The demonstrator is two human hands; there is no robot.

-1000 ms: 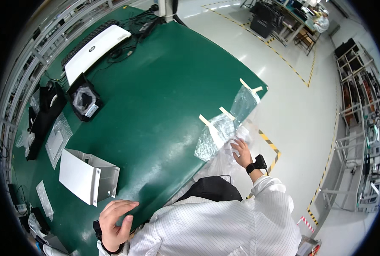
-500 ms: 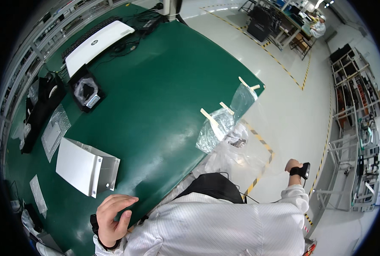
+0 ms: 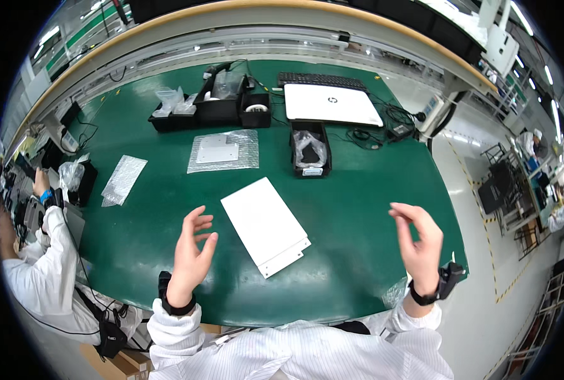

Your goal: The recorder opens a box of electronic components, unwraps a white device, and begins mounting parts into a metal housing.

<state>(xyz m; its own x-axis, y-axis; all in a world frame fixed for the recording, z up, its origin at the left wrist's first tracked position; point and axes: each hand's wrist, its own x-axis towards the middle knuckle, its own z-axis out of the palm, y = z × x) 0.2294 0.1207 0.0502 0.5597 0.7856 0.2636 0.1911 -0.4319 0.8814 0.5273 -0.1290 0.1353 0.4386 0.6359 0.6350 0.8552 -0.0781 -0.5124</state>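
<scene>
Currently my left hand (image 3: 193, 253) and right hand (image 3: 419, 244) both hover over the green table (image 3: 358, 190) with nothing in them, fingers parted from thumbs. The white panel (image 3: 259, 218) lies slantwise at the centre of the frame, its holed lip (image 3: 282, 259) toward the lower edge. I judge it stiff and fairly light, probably sheet metal, with a smooth face that could slip or scratch; its long edges look the best hold, one hand to each, minding the corners. My left, left of centre, is half curled just beside the panel; my right, at centre right, is cupped well apart from it. Both arms (image 3: 177, 330) rise from the lower edge, black straps (image 3: 164, 286) at the wrists, palms turned roughly inward.
</scene>
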